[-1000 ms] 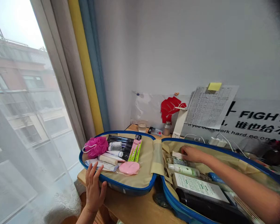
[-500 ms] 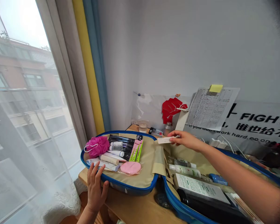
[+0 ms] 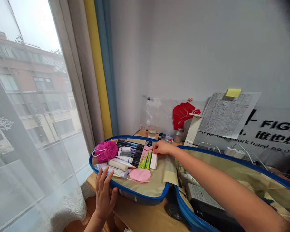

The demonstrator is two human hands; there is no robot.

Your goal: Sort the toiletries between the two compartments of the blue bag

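A blue suitcase lies open on a wooden table, its left half [image 3: 145,197] lined in beige. My right hand [image 3: 162,148] reaches across and pinches the top end of a small white box [image 3: 154,160], which rests next to two pink-and-green packets [image 3: 146,156]. My left hand [image 3: 103,194] rests with fingers spread on the near left rim of that half. Inside lie a pink mesh sponge [image 3: 106,150], white tubes [image 3: 124,155], black tubes [image 3: 130,144] and a round pink puff [image 3: 140,175].
The right half of the suitcase [image 3: 232,154] holds bottles and boxes under my forearm. At the back of the table stand a glass [image 3: 152,132], a small bottle [image 3: 178,135] and a white stand [image 3: 192,130]. A window with curtains [image 3: 87,74] fills the left.
My right hand lifted the white box from the right half of the suitcase, carried it left and set it down beside the pink-and-green packets. My left hand stayed on the rim.
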